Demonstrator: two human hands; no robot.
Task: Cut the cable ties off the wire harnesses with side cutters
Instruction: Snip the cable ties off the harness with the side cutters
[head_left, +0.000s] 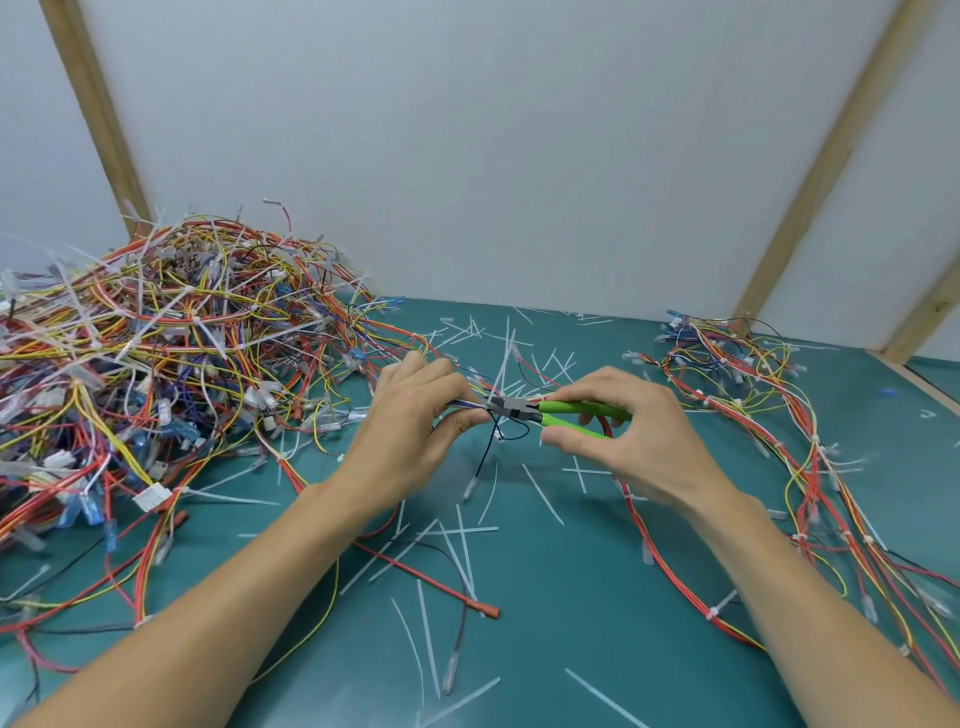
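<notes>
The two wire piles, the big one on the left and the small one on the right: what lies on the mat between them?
In the head view, the mat there holds cut white ties, loose wires, and both hands working.

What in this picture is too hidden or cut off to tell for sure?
Head view:
- Cutter tip of the side cutters: too small to tell whether it bites a tie.
- Wire bundle: hidden inside the left hand.
- Green handles: partly covered by the right hand.
- Big wire pile: cut off by the left edge.
</notes>
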